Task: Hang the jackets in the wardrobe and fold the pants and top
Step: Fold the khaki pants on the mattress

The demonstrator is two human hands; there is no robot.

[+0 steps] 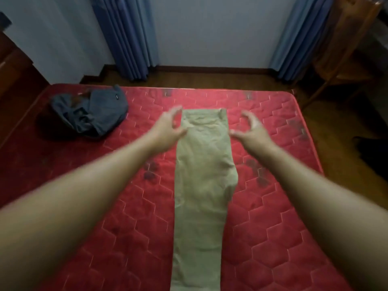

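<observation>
No legible text; a small pale tag (117, 97) on the dark blue garment (90, 116) is too blurred to read.

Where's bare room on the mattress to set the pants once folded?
Free: the mattress strip right of the pants, out to its right edge; also the left side, nearer than the blue garment. Crowded: the far-left corner under that garment, and the waistband end, flanked by the left hand and right hand.
</observation>
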